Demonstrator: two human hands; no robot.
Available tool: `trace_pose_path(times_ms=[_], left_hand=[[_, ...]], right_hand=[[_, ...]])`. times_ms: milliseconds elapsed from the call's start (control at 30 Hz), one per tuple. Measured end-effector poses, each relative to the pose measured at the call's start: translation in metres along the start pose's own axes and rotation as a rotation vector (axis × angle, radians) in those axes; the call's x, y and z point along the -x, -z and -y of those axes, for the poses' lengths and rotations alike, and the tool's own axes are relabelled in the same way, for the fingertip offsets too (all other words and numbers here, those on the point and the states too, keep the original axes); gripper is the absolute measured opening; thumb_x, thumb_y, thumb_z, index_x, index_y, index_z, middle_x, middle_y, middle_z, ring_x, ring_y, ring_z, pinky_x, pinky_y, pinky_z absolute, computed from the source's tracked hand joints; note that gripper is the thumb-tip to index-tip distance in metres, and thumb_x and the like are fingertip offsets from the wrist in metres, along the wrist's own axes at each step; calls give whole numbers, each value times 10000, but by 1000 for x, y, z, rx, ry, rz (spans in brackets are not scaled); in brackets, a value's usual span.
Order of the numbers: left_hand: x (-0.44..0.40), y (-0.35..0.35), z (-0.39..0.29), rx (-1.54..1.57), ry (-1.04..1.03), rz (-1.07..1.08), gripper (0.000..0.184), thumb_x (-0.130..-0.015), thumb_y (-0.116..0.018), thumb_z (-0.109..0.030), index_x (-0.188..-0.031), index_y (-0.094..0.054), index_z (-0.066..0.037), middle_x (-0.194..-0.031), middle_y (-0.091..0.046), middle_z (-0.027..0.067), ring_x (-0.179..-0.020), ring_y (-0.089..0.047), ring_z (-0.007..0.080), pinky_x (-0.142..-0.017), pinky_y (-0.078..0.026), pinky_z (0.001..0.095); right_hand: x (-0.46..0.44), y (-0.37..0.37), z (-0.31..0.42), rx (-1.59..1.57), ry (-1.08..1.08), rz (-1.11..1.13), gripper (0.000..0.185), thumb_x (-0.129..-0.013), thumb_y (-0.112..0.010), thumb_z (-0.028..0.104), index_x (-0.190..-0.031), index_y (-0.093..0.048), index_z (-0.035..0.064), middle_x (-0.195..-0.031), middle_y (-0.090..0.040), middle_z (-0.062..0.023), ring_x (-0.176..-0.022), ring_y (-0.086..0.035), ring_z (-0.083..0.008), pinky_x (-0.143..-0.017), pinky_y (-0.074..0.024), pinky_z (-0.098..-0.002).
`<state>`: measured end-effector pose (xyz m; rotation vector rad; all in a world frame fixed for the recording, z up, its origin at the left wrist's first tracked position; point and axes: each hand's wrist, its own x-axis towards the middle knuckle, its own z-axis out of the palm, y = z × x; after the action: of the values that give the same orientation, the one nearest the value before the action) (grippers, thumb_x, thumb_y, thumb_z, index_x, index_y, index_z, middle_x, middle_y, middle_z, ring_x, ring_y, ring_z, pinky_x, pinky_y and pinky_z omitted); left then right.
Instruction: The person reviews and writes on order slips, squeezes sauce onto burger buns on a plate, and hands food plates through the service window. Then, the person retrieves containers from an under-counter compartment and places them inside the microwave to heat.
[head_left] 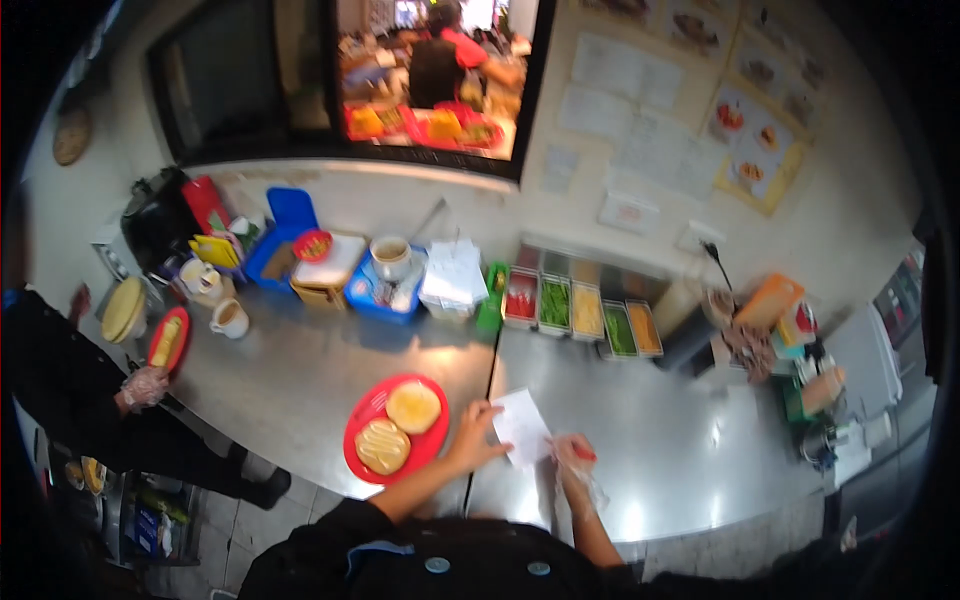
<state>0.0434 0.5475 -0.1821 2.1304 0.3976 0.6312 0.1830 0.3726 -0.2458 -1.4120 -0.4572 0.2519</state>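
My left hand [478,437] is bare, its fingers closed on the left edge of a white paper slip [521,428] over the steel counter. At the slip's lower right edge is my right hand [575,465], in a clear plastic glove; whether its fingers grip the paper is too blurred to tell. Left of my left hand lies a red oval plate [352,440] with two bun halves. The lower half [382,446] carries pale sauce in zigzag lines, while the upper one [413,407] looks plain yellowish.
Metal trays of toppings [555,303] stand along the counter's back. Blue bins [385,300] and a paper stack [455,272] are left of them. A co-worker's gloved hand [146,388] touches another red plate [181,345] at far left. An orange item [770,300] stands right.
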Motion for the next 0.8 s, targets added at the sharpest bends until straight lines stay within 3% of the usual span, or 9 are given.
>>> trace_pose_path(times_ms=[100, 200, 267, 333, 367, 433, 533, 600, 800], left_hand=[[-10, 35, -22, 166, 26, -119, 520, -620, -729, -84, -1094, -516, -64, -1106, -403, 139, -1033, -433, 311, -855, -411, 358], [-26, 110, -29, -36, 24, -143, 439, -643, -663, 16, -1053, -555, -97, -1059, -429, 99, -951, -503, 235, -763, -475, 333], [-41, 174, -32, -95, -39, -99, 395, -632, -588, 57, -1003, -572, -78, -1013, -496, 108, -965, -508, 257, -779, -439, 317], [-58, 236, -29, -267, -164, -138, 377, -632, -591, 48, -986, -587, -82, -947, -536, 94, -891, -540, 242, -727, -444, 304], [-66, 263, -33, -268, -153, -139, 376, -632, -590, 45, -985, -591, -84, -944, -544, 92, -879, -545, 240, -715, -445, 302], [-78, 311, -49, -281, -157, -148, 383, -633, -591, 37, -997, -593, -82, -949, -552, 94, -841, -548, 236, -706, -446, 299], [-91, 369, -77, -312, -223, -200, 401, -634, -594, 30, -1021, -587, -74, -965, -548, 100, -798, -537, 228, -708, -445, 297], [-102, 397, -83, -337, -280, -259, 410, -635, -595, 29, -1033, -583, -68, -973, -544, 103, -781, -527, 223, -708, -445, 297], [-153, 522, -147, -573, -619, -298, 423, -633, -609, 43, -1041, -578, -61, -967, -540, 86, -787, -537, 193, -678, -437, 272]], right_hand=[[-4, -8, 58, -92, -50, -16, 140, -805, -611, 115, -751, -502, 45, -631, -519, -47, -509, -459, -101, -469, -405, -236], [-16, -28, 57, -267, -115, -70, 167, -810, -629, 139, -702, -518, 78, -636, -512, 2, -556, -473, -80, -498, -396, -219], [-35, -56, 52, -207, -101, 67, 151, -810, -635, 192, -849, -558, 67, -676, -531, -13, -591, -505, -86, -527, -413, -217], [-66, -112, 89, -449, -8, 382, 379, -785, -665, 238, -1086, -528, 51, -764, -581, -34, -643, -543, -91, -567, -433, -216], [-89, -142, 126, -106, 155, 425, 551, -749, -666, 195, -1219, -420, 45, -806, -608, -42, -662, -555, -81, -619, -455, -234], [-118, -202, 213, 87, 129, 578, 769, -685, -612, 104, -1376, -278, 62, -761, -622, -37, -660, -561, -68, -670, -480, -253], [-152, -274, 291, 240, 45, 581, 778, -671, -562, 100, -1390, -264, 97, -721, -586, -39, -629, -541, -70, -572, -467, -246], [-156, -302, 314, 207, 25, 556, 757, -676, -544, 98, -1384, -276, 89, -864, -605, -84, -573, -531, -86, -524, -459, -259], [-149, -302, 237, 93, 173, 487, 713, -682, -539, 16, -1349, -287, 12, -590, -558, -35, -442, -493, -84, -403, -398, -240]])
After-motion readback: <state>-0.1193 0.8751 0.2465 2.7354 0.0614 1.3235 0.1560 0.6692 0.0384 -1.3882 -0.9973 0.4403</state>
